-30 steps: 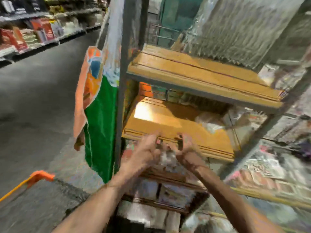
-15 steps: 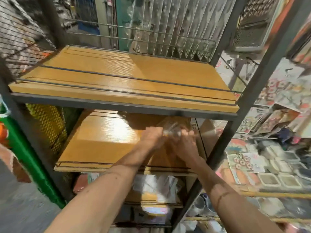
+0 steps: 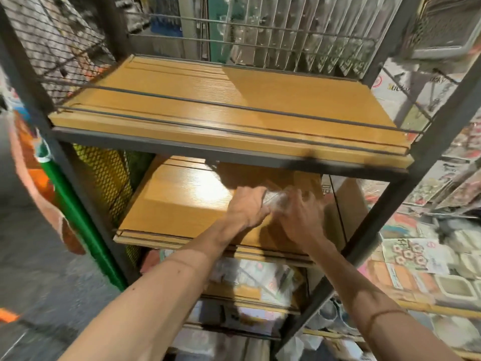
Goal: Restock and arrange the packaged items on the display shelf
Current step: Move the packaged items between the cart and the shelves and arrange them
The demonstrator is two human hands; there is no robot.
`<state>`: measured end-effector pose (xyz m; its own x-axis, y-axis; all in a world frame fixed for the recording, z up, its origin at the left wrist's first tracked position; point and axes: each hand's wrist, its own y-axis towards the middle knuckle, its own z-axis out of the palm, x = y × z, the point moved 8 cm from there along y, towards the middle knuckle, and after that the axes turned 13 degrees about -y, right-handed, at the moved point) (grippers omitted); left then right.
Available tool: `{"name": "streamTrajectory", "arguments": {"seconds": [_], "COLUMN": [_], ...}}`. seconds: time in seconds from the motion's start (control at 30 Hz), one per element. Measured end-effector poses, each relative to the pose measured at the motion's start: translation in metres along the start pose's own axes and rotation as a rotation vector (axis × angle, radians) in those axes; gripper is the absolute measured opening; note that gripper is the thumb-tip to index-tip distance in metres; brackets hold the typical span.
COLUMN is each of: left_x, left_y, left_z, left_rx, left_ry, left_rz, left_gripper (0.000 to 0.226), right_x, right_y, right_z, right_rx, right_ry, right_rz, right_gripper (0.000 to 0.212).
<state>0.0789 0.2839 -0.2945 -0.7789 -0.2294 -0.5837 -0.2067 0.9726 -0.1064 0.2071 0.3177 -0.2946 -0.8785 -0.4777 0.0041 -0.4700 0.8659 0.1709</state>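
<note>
Hands first. Left hand [image 3: 247,208] and right hand [image 3: 299,217] both reach in over the middle shelf [image 3: 177,204], close together, backs toward the camera. Between them is a clear packet [image 3: 276,198]. Left fingers curl round its left end; right fingers fold over its right side. Motion blur smears the fingertips, so how deep either grip goes cannot be read. Contents not legible: glossy film, pale, crinkled.

Packet is over the right half of the middle shelf, toward its back, at or just above the board. Whether it touches the board cannot be told. Wood grain and a bright glare patch show on the shelf's left half.

Step in hand, by my reading: setting this one packet down on the middle shelf. Likely early in the restock, since wood shows across most of that board. Next move calls for lowering it flat and squaring it toward the shelf's back right corner. Both hands then let go without dragging the slippery film along. Space to its left should be kept for more stock.

Outward:
- Upper shelf [image 3: 234,100] lies directly above the middle shelf, and its front edge overhangs the hands, so headroom is tight.
- Lower shelf [image 3: 234,292], beneath the middle shelf, holds mixed packets [image 3: 260,274].
- Dark post [image 3: 385,212] stands at the middle shelf's right front corner, near the right forearm.
- Green roll [image 3: 78,222] stands left of the middle shelf, outside the frame.
</note>
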Motion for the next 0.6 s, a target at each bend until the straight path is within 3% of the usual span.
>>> {"name": "streamTrajectory", "arguments": {"seconds": [0.13,0.23,0.37,0.5,0.6], "left_x": [0.040,0.083,0.151,0.259,0.303], "left_y": [-0.071,-0.136,-0.259,-0.428,-0.529], "left_z": [-0.044,-0.070,-0.109,-0.096,-0.060], "left_rx": [-0.112,-0.260,-0.492,-0.657,-0.703], "left_ry": [-0.107,-0.160,-0.098,-0.148,-0.249], "left_rz": [0.057,0.073,-0.029,-0.381,-0.617], "left_gripper": [0.044,0.048,0.048,0.042,0.043], "right_x": [0.063,0.115,0.222,0.358,0.427], "right_y": [-0.033,-0.065,-0.131,-0.241,-0.319], "right_z": [-0.036,-0.047,-0.046,-0.025,0.009], "right_rx": [0.011,-0.052,0.106,0.118,0.364], "right_ry": [0.204,0.337,0.415,0.419,0.384], "right_rz": [-0.095,-0.201,-0.381,-0.688,-0.781], "right_gripper": [0.053,0.064,0.061,0.052,0.056]}}
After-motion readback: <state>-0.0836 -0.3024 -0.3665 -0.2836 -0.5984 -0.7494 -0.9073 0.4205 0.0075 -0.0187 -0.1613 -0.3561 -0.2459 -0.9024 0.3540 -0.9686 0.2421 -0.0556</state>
